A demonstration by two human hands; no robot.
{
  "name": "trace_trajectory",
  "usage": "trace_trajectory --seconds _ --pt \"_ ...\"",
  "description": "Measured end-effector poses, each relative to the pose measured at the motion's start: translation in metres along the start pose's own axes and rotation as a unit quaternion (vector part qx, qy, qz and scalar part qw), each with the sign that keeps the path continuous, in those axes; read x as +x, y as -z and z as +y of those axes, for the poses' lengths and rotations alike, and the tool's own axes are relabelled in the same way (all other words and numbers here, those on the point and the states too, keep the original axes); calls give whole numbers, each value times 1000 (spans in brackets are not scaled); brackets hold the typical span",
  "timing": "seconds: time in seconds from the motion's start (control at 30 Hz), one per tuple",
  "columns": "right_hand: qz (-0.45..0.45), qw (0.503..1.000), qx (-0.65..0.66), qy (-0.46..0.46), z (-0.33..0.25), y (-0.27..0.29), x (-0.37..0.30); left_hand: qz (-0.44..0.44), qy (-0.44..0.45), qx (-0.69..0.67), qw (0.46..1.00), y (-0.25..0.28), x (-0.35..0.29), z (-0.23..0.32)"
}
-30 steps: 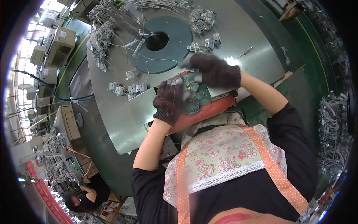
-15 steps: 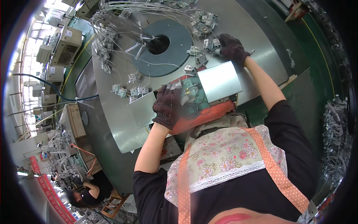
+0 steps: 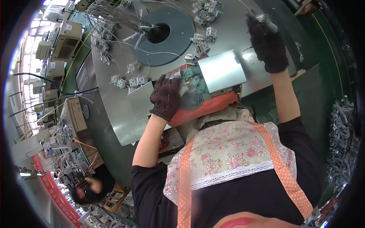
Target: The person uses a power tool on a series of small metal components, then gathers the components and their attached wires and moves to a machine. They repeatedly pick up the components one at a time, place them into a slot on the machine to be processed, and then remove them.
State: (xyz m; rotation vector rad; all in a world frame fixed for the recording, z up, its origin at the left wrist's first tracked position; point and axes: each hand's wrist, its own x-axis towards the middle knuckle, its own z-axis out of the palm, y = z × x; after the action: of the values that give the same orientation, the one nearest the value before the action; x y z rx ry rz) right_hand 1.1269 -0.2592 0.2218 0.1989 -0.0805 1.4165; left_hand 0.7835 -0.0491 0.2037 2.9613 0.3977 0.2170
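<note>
My right hand (image 3: pixel 268 45), in a dark knitted glove, is raised over the right side of the metal table. Its fingers are closed on a small metal box (image 3: pixel 261 17) with a thin grey wire; motion blurs it a little. My left hand (image 3: pixel 166 95), gloved too with pale fingertips, lies over the left part of a red-edged fixture (image 3: pixel 205 110), its fingers laid forward. Beside those fingers are green parts (image 3: pixel 189 79) and a coil of thin wire (image 3: pixel 192 100). A shiny flat metal plate (image 3: pixel 222 72) covers the fixture's right part.
Small metal boxes with wires stand behind the fixture (image 3: pixel 201 47), at the back (image 3: pixel 205 11) and at left (image 3: pixel 133 81). A wire bundle (image 3: pixel 118 22) runs into a round grey hub (image 3: pixel 178 41). Another person (image 3: pixel 89 190) sits at lower left.
My right hand has moved right from the boxes behind the plate, taking a small metal box with its wire. My left hand stays on the fixture; the whole view has shifted slightly.
</note>
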Motion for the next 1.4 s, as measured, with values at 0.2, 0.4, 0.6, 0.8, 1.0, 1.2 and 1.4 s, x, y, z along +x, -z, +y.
trace_trajectory --seconds 0.2,0.4,0.6,0.8,1.0,1.2,1.4 --pt "71 526 -808 255 67 -60 -29 10 -25 0 1000 -2 0 -1" --pt "-143 743 -641 133 95 -94 -18 19 -15 15 1000 -1 -3 -2" --pt "-65 863 -495 77 107 -81 -18 17 -13 28 999 -2 -1 -4" --pt "35 860 -509 0 132 -52 3 3 -1 16 1000 -3 2 -5" --pt "26 899 -437 -5 145 -75 -10 -27 16 15 999 -2 -2 -5" --pt "-33 897 -439 26 148 -70 -10 9 -4 34 999 -10 -5 -12" --pt "47 878 -475 26 152 -71 -9 28 2 21 999 -3 -2 -2"
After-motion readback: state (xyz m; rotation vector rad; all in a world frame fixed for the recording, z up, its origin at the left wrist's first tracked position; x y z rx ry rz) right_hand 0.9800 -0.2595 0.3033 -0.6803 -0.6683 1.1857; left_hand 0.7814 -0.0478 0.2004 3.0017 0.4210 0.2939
